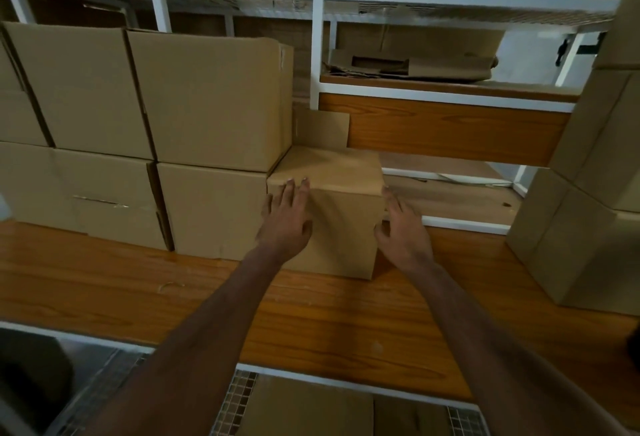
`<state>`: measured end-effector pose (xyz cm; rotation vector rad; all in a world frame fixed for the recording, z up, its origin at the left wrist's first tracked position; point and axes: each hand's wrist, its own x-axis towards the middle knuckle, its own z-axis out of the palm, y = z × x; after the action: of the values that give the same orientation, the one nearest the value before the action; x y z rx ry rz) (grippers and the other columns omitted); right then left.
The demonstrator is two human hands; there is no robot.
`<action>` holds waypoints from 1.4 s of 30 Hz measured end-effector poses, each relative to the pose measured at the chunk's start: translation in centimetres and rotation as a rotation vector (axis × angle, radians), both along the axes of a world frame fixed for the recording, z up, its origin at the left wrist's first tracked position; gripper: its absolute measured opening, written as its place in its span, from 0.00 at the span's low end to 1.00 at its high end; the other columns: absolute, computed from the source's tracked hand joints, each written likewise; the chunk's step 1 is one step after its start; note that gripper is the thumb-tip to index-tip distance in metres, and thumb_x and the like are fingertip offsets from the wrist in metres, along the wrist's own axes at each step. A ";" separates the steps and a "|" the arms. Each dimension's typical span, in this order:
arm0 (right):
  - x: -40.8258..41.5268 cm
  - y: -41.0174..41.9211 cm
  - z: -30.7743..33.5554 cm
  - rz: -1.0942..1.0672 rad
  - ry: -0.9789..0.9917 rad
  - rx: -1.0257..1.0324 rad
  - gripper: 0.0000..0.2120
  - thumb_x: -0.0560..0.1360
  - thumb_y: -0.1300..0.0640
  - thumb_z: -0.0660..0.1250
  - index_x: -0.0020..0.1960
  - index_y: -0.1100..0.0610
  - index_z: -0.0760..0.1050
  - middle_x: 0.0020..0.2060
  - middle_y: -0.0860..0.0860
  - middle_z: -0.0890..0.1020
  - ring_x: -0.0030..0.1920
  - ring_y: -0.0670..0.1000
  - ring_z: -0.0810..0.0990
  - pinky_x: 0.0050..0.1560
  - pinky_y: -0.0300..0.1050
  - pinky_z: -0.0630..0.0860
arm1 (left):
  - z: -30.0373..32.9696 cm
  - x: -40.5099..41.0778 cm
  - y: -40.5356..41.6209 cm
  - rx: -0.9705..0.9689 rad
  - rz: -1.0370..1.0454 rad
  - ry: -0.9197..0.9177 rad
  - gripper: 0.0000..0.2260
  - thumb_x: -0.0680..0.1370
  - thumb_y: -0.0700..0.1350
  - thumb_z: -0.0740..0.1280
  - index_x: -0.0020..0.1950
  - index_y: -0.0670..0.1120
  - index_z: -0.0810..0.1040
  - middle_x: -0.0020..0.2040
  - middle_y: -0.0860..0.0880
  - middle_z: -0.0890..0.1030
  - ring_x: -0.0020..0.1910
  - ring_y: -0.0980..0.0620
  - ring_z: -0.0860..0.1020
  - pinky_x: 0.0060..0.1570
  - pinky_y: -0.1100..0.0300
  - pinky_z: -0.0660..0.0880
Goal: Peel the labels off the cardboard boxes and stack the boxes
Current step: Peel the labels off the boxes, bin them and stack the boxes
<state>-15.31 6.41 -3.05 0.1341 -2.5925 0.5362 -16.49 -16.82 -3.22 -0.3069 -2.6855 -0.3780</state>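
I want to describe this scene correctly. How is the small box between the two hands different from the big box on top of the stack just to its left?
The small box stands alone on the wooden shelf; the big box sits on another box. The small box is lower and narrower than the big box. The left hand and right hand touch the small box with straight fingers; nothing touches the big box. Both are plain brown cardboard, closed, with no label visible.

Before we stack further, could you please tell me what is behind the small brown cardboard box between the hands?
Behind the small brown cardboard box a flat cardboard sheet stands upright against the white metal shelf frame; its lower part is hidden.
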 end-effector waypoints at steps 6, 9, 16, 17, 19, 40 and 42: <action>3.0 3.0 1.2 0.009 0.093 0.014 0.18 0.79 0.54 0.64 0.69 0.53 0.72 0.66 0.52 0.74 0.65 0.51 0.73 0.63 0.47 0.72 | 3.1 2.1 3.9 0.241 -0.214 0.107 0.19 0.81 0.45 0.62 0.71 0.44 0.71 0.67 0.44 0.76 0.64 0.45 0.75 0.63 0.51 0.73; 5.0 6.3 3.2 -0.007 0.144 -0.008 0.12 0.80 0.54 0.63 0.62 0.55 0.75 0.57 0.51 0.75 0.54 0.46 0.73 0.52 0.40 0.70 | 4.8 2.2 8.0 0.309 -0.346 0.056 0.11 0.81 0.45 0.61 0.60 0.46 0.79 0.55 0.48 0.81 0.53 0.50 0.78 0.53 0.50 0.77; 9.6 17.0 8.4 -0.065 0.237 0.038 0.04 0.79 0.54 0.64 0.50 0.52 0.76 0.46 0.45 0.77 0.45 0.44 0.74 0.43 0.36 0.69 | 7.7 2.7 20.9 0.331 -0.624 -0.085 0.09 0.82 0.49 0.61 0.53 0.50 0.80 0.44 0.52 0.80 0.44 0.52 0.77 0.43 0.56 0.74; 10.1 18.7 9.2 -0.089 0.256 0.047 0.02 0.79 0.54 0.64 0.49 0.52 0.76 0.44 0.44 0.77 0.42 0.42 0.73 0.41 0.35 0.68 | 8.3 2.9 22.8 0.332 -0.649 -0.090 0.09 0.83 0.50 0.61 0.53 0.51 0.79 0.44 0.53 0.79 0.44 0.52 0.77 0.43 0.56 0.74; 10.9 22.3 11.0 -0.131 0.291 0.051 0.02 0.78 0.56 0.65 0.46 0.52 0.75 0.42 0.45 0.76 0.39 0.43 0.72 0.39 0.37 0.68 | 9.7 3.0 26.8 0.329 -0.715 -0.102 0.08 0.83 0.51 0.60 0.53 0.53 0.78 0.43 0.55 0.78 0.44 0.52 0.76 0.43 0.56 0.74; 5.0 57.5 27.7 -0.384 0.454 -0.316 0.34 0.76 0.55 0.70 0.77 0.56 0.59 0.73 0.59 0.64 0.72 0.58 0.65 0.70 0.50 0.63 | 26.6 -4.3 58.6 0.959 -0.670 0.037 0.17 0.79 0.51 0.66 0.65 0.47 0.71 0.54 0.49 0.77 0.51 0.51 0.77 0.46 0.54 0.77; 3.8 58.3 27.8 -0.339 0.408 -0.382 0.38 0.75 0.54 0.70 0.79 0.55 0.54 0.74 0.58 0.63 0.73 0.57 0.63 0.70 0.48 0.62 | 26.9 -4.9 59.5 1.051 -0.676 -0.045 0.18 0.78 0.52 0.66 0.66 0.48 0.71 0.58 0.48 0.77 0.55 0.48 0.77 0.54 0.50 0.76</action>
<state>-11.46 64.73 24.77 -0.2892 -2.0193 0.7705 -21.42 42.66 23.70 -0.8318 -1.9568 -1.8622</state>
